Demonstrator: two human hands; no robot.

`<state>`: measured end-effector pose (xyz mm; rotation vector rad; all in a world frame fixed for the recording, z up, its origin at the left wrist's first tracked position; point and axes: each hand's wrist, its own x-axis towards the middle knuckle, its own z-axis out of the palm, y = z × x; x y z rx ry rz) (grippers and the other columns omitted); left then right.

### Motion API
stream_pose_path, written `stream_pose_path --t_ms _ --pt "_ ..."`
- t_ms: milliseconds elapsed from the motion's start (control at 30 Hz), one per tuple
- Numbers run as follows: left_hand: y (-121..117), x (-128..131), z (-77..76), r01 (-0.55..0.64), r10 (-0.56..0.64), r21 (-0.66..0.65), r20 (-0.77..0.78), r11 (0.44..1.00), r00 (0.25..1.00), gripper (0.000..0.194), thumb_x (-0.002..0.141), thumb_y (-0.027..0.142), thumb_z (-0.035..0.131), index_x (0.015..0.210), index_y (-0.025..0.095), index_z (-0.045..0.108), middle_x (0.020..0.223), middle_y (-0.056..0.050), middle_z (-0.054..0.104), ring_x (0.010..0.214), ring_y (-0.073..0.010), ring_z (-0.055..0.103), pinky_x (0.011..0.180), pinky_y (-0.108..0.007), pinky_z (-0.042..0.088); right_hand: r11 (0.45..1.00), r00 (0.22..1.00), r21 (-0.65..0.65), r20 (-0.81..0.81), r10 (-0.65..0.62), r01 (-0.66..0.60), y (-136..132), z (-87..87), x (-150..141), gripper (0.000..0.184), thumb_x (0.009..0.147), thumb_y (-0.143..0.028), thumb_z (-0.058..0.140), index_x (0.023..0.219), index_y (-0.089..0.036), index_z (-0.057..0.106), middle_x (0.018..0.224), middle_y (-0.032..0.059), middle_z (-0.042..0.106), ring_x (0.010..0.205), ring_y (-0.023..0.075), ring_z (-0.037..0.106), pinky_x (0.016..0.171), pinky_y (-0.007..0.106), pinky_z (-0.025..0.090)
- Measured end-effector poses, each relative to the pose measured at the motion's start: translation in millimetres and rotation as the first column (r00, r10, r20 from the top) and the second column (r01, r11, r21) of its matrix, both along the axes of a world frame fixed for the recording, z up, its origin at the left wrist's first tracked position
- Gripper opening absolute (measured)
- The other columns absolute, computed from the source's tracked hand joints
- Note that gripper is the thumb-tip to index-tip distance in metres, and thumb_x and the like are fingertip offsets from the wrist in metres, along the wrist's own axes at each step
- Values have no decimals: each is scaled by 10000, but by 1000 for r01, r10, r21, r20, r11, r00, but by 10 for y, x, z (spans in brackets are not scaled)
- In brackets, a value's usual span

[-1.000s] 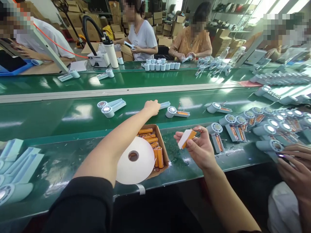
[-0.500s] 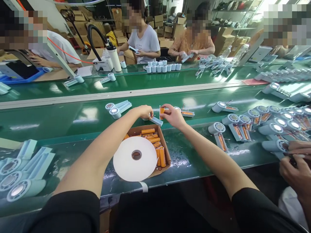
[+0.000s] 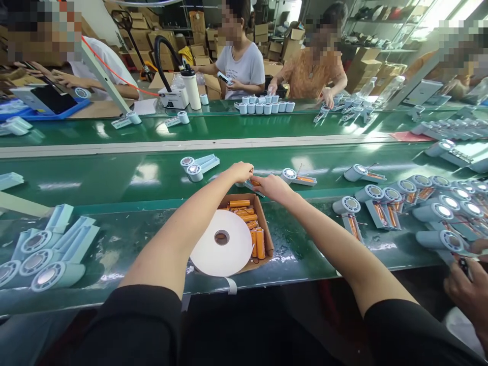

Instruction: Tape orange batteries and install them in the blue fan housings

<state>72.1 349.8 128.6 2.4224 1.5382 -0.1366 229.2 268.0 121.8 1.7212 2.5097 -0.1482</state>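
Your right hand (image 3: pixel 273 188) has fingertips on the orange battery pack (image 3: pixel 255 183) at the light-blue housing (image 3: pixel 258 192), left hand (image 3: pixel 242 172) curled alongside; can't tell either grip's closure or left's hold.

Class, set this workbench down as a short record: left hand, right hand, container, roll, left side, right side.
Left hand: at a pale-blue housing, grip hidden
Right hand: fingers at an orange pack, beside the left hand
Container: cardboard box holding more orange packs
Roll: white roll, covering part of the box
Left side: grouped pale-blue housings
Right side: housings with orange inserts
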Motion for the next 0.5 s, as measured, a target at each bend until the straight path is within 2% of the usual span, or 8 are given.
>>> stream_pose_path --t_ms 167,300,500 --pt "-19 35 -37 -38 37 10 67 999 997 255 935 244 584 1110 242 770 1126 -74 810 1015 -224 723 808 -278 504 998 997 -55 70 25 -21 12 -31 -66 463 1071 -484 506 1472 -286 625 1236 182 780 1100 371 757 858 422 572" --pt "-33 72 -98 -68 67 12 101 998 993 238 953 251 578 1111 248 754 1147 -72 801 1052 -223 715 834 -278 505 998 997 -67 71 19 -14 74 -57 -66 467 1066 -488 489 1458 -291 646 1264 174 774 1134 370 749 874 441 580" --pt "-90 156 -97 -102 101 2 118 995 988 210 1026 291 549 1121 233 726 1177 -81 770 1073 -224 702 916 -341 530 994 996 -91 67 66 -60 204 22 -1 401 1050 -476 518 1302 -282 762 1202 115 812 1110 315 753 892 370 556"
